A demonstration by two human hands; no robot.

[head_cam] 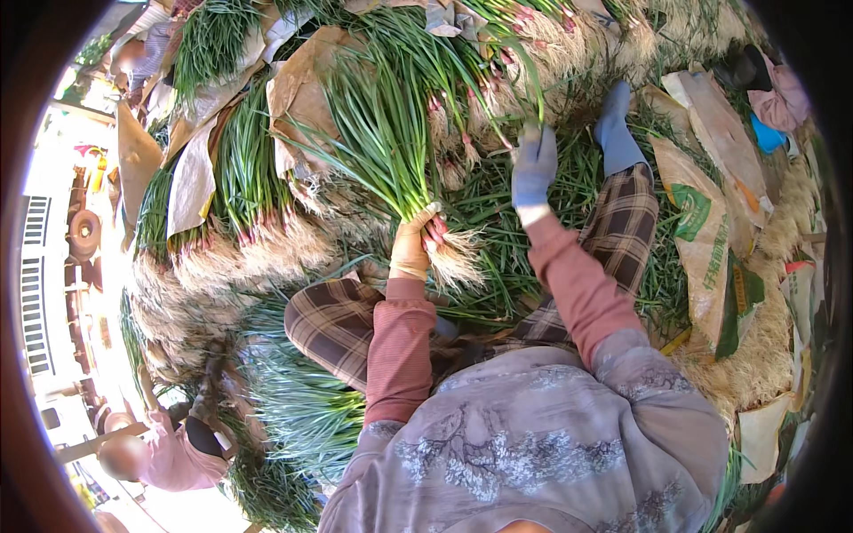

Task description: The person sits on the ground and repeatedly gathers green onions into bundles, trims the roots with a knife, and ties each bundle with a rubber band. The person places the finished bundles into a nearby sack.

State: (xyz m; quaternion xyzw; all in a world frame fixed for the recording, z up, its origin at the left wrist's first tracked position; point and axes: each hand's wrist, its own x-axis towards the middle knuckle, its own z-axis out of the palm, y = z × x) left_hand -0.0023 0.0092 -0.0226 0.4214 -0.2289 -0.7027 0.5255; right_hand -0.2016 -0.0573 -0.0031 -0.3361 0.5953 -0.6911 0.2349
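Observation:
My left hand (411, 245), in a yellowish glove, grips a thick bunch of spring onions (393, 143) just above the reddish bulbs. Their pale roots (456, 260) hang out beside the fist, and the long leaves fan up and to the left. To the right, my right hand (535, 166) wears a blue-grey glove. Its fingertips are blurred and appear closed on a long green leaf (533, 73) that arches upward. Close to these fingers, loose spring onions (476, 120) lie with their bulbs toward me. Cut or stripped leaves (493, 220) cover the ground between my legs.
Bundled spring onions (250, 160) stand at the left, some wrapped in sack pieces (193, 176). Another heap of leaves (306, 393) lies beside my left knee. Printed sacks (700, 226) lie at the right over rooted bundles (733, 373). A person in pink (176, 453) is at the lower left.

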